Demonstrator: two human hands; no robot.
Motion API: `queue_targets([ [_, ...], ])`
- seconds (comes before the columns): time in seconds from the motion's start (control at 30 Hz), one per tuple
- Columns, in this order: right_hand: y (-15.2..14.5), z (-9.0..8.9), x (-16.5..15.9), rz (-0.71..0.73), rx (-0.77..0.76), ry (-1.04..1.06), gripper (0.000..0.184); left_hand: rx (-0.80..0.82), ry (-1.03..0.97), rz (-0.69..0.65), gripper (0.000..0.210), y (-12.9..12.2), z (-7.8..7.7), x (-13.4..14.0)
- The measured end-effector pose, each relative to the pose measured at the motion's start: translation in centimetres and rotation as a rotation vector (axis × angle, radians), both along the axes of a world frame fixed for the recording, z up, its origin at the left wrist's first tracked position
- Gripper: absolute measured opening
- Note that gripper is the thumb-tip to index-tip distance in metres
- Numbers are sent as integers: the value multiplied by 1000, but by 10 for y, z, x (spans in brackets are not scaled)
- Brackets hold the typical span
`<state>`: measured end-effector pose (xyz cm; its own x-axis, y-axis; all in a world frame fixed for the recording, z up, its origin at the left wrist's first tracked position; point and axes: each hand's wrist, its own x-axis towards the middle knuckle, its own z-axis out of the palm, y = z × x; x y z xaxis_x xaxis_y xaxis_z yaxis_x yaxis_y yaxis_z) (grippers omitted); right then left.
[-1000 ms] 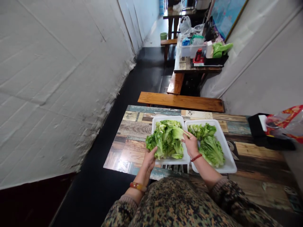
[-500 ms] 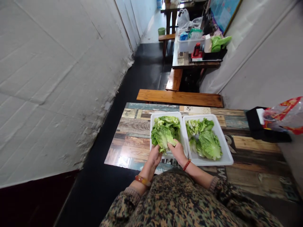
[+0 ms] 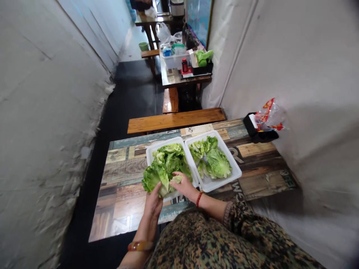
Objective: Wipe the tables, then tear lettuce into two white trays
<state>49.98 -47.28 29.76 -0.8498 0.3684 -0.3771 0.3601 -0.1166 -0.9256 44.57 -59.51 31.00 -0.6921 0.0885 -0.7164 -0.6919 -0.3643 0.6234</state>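
Observation:
My left hand is closed on a large green lettuce leaf at the front left of the left white tray. Just right of it, my right hand curls its thumb and fingers around a small pale piece of lettuce. The two hands are slightly apart, over the tray's near edge. More lettuce leaves lie heaped in that tray behind my hands. In the right white tray, touching the left one, rest further lettuce leaves.
The trays stand on a wood-patterned table. At its right end, by the wall, is a black holder with a red and clear plastic bag. Beyond are a wooden bench and a second table with containers and bags.
The camera view has turned right. My hands have drawn apart, the left with the large leaf and the right with a small pale piece.

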Motion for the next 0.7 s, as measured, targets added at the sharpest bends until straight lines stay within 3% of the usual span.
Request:
queue_targets([
  [0.1,2,4,6,-6,-416,2,52,59,-38,-75,25,7,2,5],
  [0.23,3,19,14,-66,-613,93,57,94,-24,-118,27,24,8,10],
  [0.4,15,27,25,-160,-654,116,65,130,-38,-161,23,43,16,15],
  [0.57,27,22,38,-207,-599,91,46,200,-109,-277,17,58,18,29],
  [0.7,39,26,44,-232,-471,204,50,199,-116,-333,17,72,21,39],
])
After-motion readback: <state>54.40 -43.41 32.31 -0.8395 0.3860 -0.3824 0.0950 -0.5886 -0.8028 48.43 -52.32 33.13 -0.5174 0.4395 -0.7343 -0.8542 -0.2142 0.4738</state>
